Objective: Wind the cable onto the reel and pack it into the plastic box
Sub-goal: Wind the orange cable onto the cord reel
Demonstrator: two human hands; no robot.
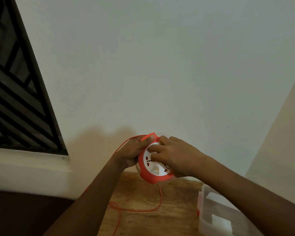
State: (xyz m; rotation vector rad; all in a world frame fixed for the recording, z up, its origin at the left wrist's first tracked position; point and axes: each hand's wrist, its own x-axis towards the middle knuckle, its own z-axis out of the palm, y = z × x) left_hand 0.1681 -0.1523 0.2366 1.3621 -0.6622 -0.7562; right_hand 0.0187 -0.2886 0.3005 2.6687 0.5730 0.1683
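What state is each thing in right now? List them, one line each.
Cable reel: held up above the table, socket face toward the camera.
Orange cable: partly unwound, loose on the wooden table.
Plastic box: open, on the table, reel not yet inside.
Left hand: grips the reel's rim.
Right hand: fingers curled on the reel's white face.

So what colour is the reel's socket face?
White, inside an orange-red rim; the reel shows only in the head view, held in both hands.
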